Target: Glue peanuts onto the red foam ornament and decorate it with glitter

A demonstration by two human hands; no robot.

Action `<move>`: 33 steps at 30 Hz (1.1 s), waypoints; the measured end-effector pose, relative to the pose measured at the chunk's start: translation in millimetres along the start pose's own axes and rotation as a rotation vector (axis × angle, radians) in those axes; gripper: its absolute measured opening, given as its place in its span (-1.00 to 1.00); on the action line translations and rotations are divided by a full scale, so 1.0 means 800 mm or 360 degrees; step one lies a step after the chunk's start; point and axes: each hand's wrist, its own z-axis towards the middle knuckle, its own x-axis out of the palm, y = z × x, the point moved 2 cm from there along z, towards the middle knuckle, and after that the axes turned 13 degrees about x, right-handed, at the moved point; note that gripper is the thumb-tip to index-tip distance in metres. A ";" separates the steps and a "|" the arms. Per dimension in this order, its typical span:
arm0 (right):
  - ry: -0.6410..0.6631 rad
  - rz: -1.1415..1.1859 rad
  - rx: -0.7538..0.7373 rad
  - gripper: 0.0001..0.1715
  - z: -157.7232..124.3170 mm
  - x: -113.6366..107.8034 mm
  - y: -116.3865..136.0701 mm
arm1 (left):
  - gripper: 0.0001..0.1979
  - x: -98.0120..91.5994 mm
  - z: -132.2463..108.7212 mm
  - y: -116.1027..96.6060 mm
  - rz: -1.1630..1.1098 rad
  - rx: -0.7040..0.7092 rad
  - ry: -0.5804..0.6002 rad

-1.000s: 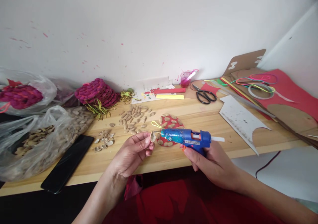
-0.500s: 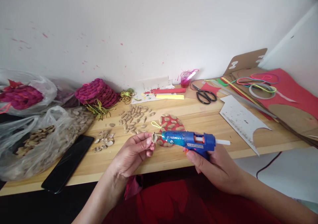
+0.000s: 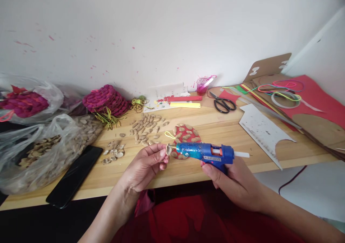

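Between the thumb and fingers of my left hand (image 3: pixel 147 164) is a peanut shell half (image 3: pixel 168 149), its hollow side facing right. My right hand (image 3: pixel 234 182) is wrapped round the handle of a blue glue gun (image 3: pixel 205 152), with a white glue stick (image 3: pixel 242 154) out of its back end. The gun's nozzle meets the shell's hollow; whether glue is coming out is too small to tell. Behind the gun lies a red disc (image 3: pixel 181 141) with peanut shells on it and a yellow loop (image 3: pixel 169 134) at its edge; the gun hides part of it.
Loose peanut shells (image 3: pixel 147 126) and broken shell pieces (image 3: pixel 114 152) lie left of the disc. A black phone (image 3: pixel 74 176) and a plastic bag of shells (image 3: pixel 40 160) are farther left. Scissors (image 3: pixel 223 103), a cut white card (image 3: pixel 265 131) and coloured cords (image 3: pixel 285 90) lie to the right.
The whole view has shifted very slightly. Both hands keep their hold, with the nozzle still at the shell half.
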 end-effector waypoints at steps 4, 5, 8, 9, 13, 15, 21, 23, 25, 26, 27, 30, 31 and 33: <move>0.0009 0.0009 0.0009 -0.69 0.000 0.001 0.000 | -0.70 0.001 -0.001 -0.001 0.0007 -0.0002 -0.0006; 0.0009 0.0009 0.0011 -0.69 0.000 0.001 0.000 | -0.70 0.001 0.000 -0.001 0.0006 0.0000 -0.0003; 0.0006 0.0010 0.0004 -0.68 0.000 0.001 0.001 | -0.70 0.001 0.000 0.000 0.0004 0.0004 -0.0003; 0.0004 0.0010 0.0002 -0.68 0.001 0.001 0.002 | -0.70 0.001 0.000 0.000 0.0003 0.0004 -0.0005; 0.0020 0.0021 -0.0010 -0.69 0.001 0.001 0.002 | -0.71 0.000 0.000 0.001 -0.0016 0.0005 0.0000; 0.0024 0.0032 -0.0016 -0.69 0.001 0.001 0.003 | -0.71 -0.001 0.000 0.001 -0.0021 0.0005 0.0002; 0.0025 0.0054 -0.0005 -0.67 0.003 0.000 0.003 | -0.72 0.000 0.000 0.000 -0.0017 0.0004 0.0006; 0.0030 0.0053 0.0002 -0.67 0.003 0.001 0.002 | -0.71 0.000 0.000 0.000 -0.0016 0.0002 0.0003; 0.0031 0.0053 0.0004 -0.66 0.003 0.001 0.003 | -0.72 0.000 0.000 0.000 -0.0012 0.0001 0.0003; 0.0028 0.0051 0.0005 -0.66 0.003 0.001 0.003 | -0.72 -0.001 0.000 0.000 -0.0012 0.0001 0.0004; 0.0021 0.0047 0.0008 -0.65 0.003 0.001 0.003 | -0.72 -0.001 0.000 0.000 -0.0012 -0.0001 0.0006; -0.0002 0.0045 0.0025 -0.63 0.003 0.001 0.002 | -0.73 -0.002 0.001 0.000 -0.0017 0.0003 0.0011; -0.0006 0.0050 0.0034 -0.63 0.003 0.001 0.002 | -0.73 -0.002 0.001 0.000 -0.0021 0.0003 0.0013; -0.0009 0.0067 0.0048 -0.63 0.003 0.001 0.002 | -0.74 -0.002 0.001 0.000 -0.0027 0.0002 0.0017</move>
